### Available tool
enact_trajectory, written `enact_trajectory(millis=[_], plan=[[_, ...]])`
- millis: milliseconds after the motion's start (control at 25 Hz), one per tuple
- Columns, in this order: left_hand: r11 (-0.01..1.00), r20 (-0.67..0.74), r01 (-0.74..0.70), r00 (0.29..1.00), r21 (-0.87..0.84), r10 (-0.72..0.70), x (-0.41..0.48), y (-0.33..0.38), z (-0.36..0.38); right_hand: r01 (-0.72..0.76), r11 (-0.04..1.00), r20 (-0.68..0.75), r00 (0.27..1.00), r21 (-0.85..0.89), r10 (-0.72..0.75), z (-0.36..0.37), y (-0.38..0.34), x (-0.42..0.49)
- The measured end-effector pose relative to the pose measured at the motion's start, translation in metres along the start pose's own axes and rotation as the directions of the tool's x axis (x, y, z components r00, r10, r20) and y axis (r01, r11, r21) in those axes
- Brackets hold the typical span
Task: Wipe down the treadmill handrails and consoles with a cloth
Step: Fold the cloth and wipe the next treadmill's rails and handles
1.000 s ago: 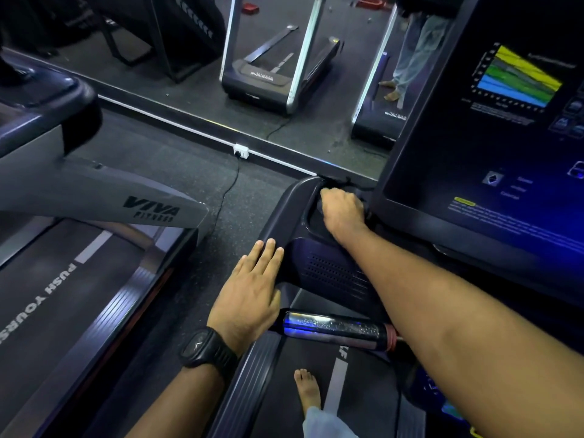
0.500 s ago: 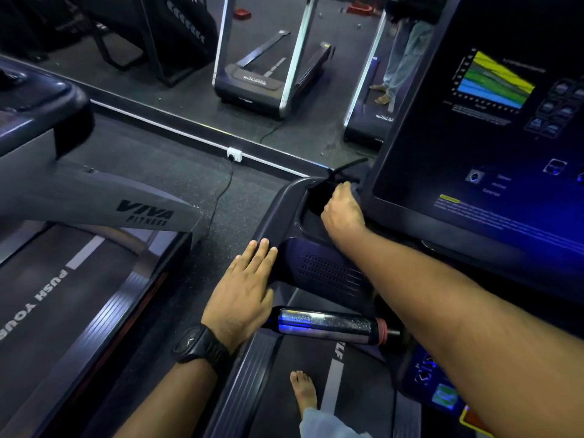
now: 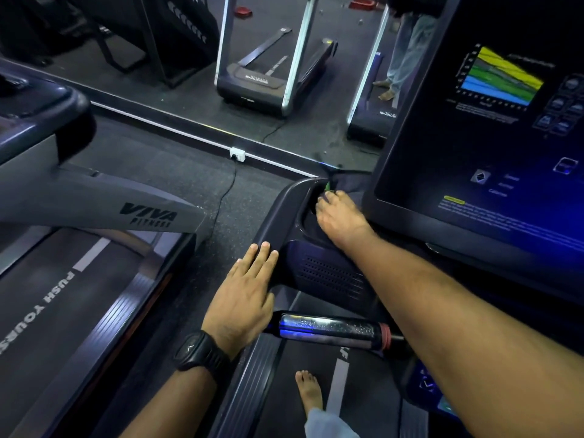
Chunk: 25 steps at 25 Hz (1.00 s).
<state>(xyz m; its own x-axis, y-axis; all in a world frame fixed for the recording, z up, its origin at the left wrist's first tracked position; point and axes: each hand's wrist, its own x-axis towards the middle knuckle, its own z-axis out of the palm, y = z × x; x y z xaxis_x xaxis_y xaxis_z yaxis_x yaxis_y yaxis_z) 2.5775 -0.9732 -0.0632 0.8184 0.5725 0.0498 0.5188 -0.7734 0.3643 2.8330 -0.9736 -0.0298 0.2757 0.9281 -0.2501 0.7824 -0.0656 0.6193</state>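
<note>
I stand on a dark treadmill with its lit console point(image 3: 467, 172) at the right. My right hand point(image 3: 339, 218) reaches into the recessed tray at the console's left corner, fingers bent down on a dark cloth point(image 3: 350, 182) that shows just beyond them, with a green bit at its edge. My left hand point(image 3: 243, 298) lies flat, fingers together, on the black left handrail point(image 3: 273, 218), holding nothing. A shiny chrome grip bar point(image 3: 331, 330) runs below my right forearm.
A grey neighbouring treadmill point(image 3: 94, 205) stands close on the left, with a strip of floor between. A wall mirror point(image 3: 278, 42) ahead reflects other treadmills. A socket point(image 3: 237, 153) and its cable sit at the mirror's base. My bare foot point(image 3: 309, 392) rests on the belt.
My right hand has slid forward along the tray toward the console's far corner, and the dark cloth now shows beyond its fingers. My left hand stays flat on the handrail.
</note>
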Motion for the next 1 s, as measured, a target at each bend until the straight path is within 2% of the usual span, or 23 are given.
enact_trajectory(millis=[120,240,360,480,640,720,800,880,920,1000], plan=[[1.0,-0.008,0.012,1.0,-0.009,-0.013,0.0,0.0,0.0,0.107,0.994,0.068,0.992,0.035,-0.109,-0.004,0.013,0.016],[1.0,-0.009,0.006,1.0,-0.006,-0.006,0.0,0.0,0.0,0.069,0.996,0.297,0.951,0.059,-0.084,-0.007,0.013,0.031],[1.0,-0.015,0.006,1.0,-0.008,-0.006,-0.002,0.0,0.001,-0.121,0.979,0.436,0.899,0.166,0.037,-0.02,0.002,0.031],[1.0,-0.022,0.001,1.0,-0.002,-0.001,-0.001,0.0,0.001,-0.24,0.958,0.524,0.843,0.157,0.126,-0.049,-0.004,0.017],[1.0,-0.011,0.011,1.0,-0.008,-0.011,0.0,0.001,0.001,-0.374,0.857,0.405,0.888,0.354,0.22,-0.064,-0.016,0.002],[1.0,-0.011,0.018,1.0,-0.013,-0.018,0.001,0.001,0.001,-0.452,0.733,0.355,0.885,0.509,0.3,-0.069,-0.018,-0.004],[1.0,-0.007,0.015,1.0,-0.009,-0.015,0.001,-0.001,0.001,-0.494,0.566,0.336,0.868,0.66,0.365,-0.069,-0.019,-0.011],[1.0,-0.004,0.003,1.0,-0.005,-0.003,0.002,-0.001,0.001,-0.455,0.467,0.275,0.873,0.758,0.404,-0.064,-0.022,-0.024],[1.0,-0.001,-0.003,1.0,0.004,0.003,0.003,-0.001,0.002,-0.4,0.481,0.195,0.886,0.78,0.42,-0.06,-0.025,-0.032],[1.0,0.001,-0.007,1.0,0.015,0.007,0.003,-0.001,0.002,-0.264,0.671,-0.021,0.923,0.693,0.384,-0.052,-0.03,-0.049]])
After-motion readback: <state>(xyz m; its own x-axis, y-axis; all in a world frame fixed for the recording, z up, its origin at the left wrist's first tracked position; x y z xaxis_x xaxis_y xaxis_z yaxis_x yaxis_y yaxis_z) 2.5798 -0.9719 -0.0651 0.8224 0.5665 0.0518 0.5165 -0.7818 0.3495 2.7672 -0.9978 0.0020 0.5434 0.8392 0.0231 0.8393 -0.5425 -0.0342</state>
